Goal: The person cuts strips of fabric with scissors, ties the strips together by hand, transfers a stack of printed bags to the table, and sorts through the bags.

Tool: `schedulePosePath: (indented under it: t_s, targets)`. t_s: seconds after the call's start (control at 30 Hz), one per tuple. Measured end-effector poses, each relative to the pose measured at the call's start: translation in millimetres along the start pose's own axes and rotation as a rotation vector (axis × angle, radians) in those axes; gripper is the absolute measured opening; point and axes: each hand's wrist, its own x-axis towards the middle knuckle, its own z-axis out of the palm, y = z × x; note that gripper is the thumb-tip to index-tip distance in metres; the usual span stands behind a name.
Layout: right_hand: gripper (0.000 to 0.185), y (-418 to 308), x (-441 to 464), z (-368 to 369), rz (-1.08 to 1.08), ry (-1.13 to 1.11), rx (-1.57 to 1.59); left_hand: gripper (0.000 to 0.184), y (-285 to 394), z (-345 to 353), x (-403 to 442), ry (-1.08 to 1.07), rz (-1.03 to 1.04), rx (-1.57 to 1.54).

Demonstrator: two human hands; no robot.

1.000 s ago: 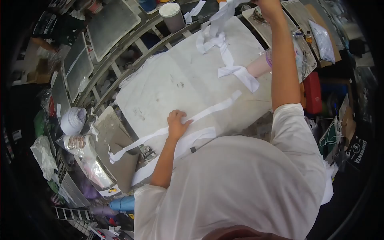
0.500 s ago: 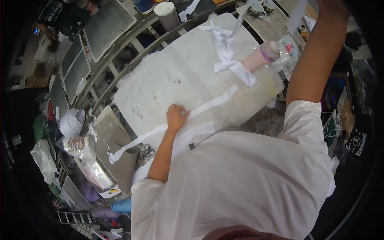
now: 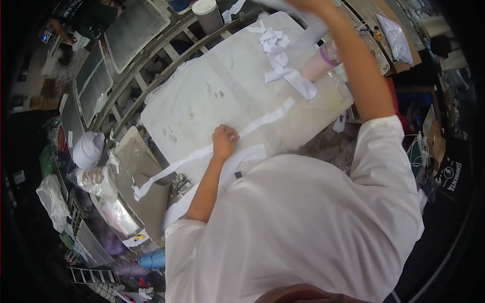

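My left hand [image 3: 225,141] rests on the pale padded table with its fingers curled onto a long white cloth strip [image 3: 265,120]. That strip runs diagonally under the hand and trails over the table's near left edge. At the top edge of the view, my right hand [image 3: 308,5] is smeared by motion and partly cut off. Blurred white cloth [image 3: 312,33] hangs by it and appears held. Below lies a crumpled heap of white strips [image 3: 276,48], one end spread beside a pink cylinder [image 3: 316,69]. Another piece of white cloth [image 3: 247,156] lies close to my body.
The padded table [image 3: 202,106] fills the middle. A slatted frame [image 3: 136,83] with dark flat boards [image 3: 137,38] and a lidded tub [image 3: 207,16] borders its far left. White rolls [image 3: 88,149] and plastic-wrapped packs stand left. Another person [image 3: 88,17] is at the upper left.
My right hand has swept left across the top of the view, the white cloth moving with it. My left hand stays on the strip. The whole view has shifted slightly.
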Motion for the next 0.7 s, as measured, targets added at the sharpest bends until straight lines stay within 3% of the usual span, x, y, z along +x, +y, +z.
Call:
schedulePosePath:
  t_s: [0.1,0.17,0.2,0.23,0.3,0.37,0.43,0.5,0.53,0.7]
  targets:
    - [0.027,45.4,-93.7,101.3,0.015,-0.36,-0.258,0.013,-1.7,-1.2,-7.9,0.032,-0.002,-0.059]
    - [0.026,25.7,-160.9,111.1,0.248,-0.341,-0.106,0.013,-6.4,-10.5,-9.8,0.032,-0.028,-0.139]
    - [0.017,36.1,-193.5,126.9,0.363,-0.472,-0.202,0.014,-5.1,-19.2,-15.5,0.022,-0.118,-0.176]
    - [0.015,50.5,-235.9,142.3,0.33,-0.551,-0.239,0.015,-8.4,-24.7,-23.9,0.009,-0.211,-0.213]
    - [0.009,29.2,-307.7,141.2,0.556,-0.322,-0.235,0.021,-19.9,-32.8,-41.5,0.047,-0.211,-0.216]
    - [0.008,43.6,-361.3,158.3,0.575,-0.231,-0.21,0.028,-19.5,-47.1,-59.3,0.047,-0.158,-0.095]
    - [0.007,46.7,-378.9,149.9,0.61,-0.122,-0.203,0.031,-34.8,-49.4,-72.2,0.007,-0.165,-0.07]
    - [0.006,33.4,-380.4,123.0,0.649,-0.357,0.052,0.027,-48.0,-52.0,-84.2,-0.024,-0.181,-0.073]
    - [0.006,22.8,-382.4,112.2,0.657,-0.354,0.047,0.027,-53.6,-54.5,-89.8,-0.032,-0.174,-0.074]
    - [0.009,-73.0,-397.2,82.1,0.461,-0.697,0.514,0.027,-76.4,-71.5,-110.7,0.113,-0.335,0.06]
